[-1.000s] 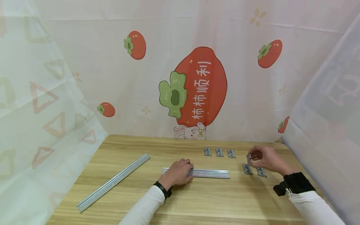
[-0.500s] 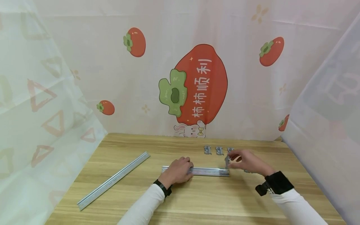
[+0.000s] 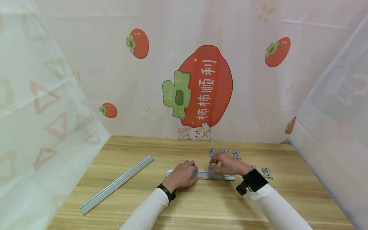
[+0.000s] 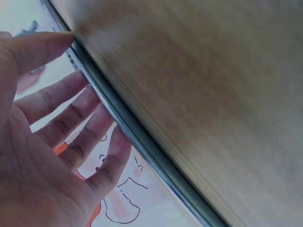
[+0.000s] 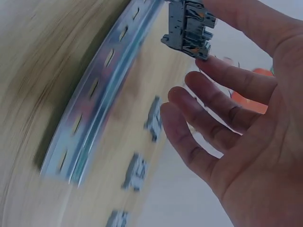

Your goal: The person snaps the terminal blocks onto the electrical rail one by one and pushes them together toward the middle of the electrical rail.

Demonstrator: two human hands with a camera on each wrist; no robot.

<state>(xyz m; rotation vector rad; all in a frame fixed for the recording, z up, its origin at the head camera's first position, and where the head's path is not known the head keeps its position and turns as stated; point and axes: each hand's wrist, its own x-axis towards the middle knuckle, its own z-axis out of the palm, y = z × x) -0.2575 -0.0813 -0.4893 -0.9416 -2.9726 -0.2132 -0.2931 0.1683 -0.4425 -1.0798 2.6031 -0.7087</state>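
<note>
As the left hand [image 3: 181, 174] is clasping the DIN rail [image 3: 203, 174], lying crosswise, the right hand [image 3: 229, 165] is pinching a terminal block [image 5: 185, 27] in its fingers [image 5: 236, 78] near the rail's far edge.

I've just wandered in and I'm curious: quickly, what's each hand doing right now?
Left hand: closed, gripping the slotted DIN rail by its edges.
Right hand: closed, pinching a grey terminal block.

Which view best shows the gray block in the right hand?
Right wrist: the gray block appears large and detailed, though cropped at top. Head shows it tiny, partly covered; left wrist, nothing clearly recognizable as it.
</note>
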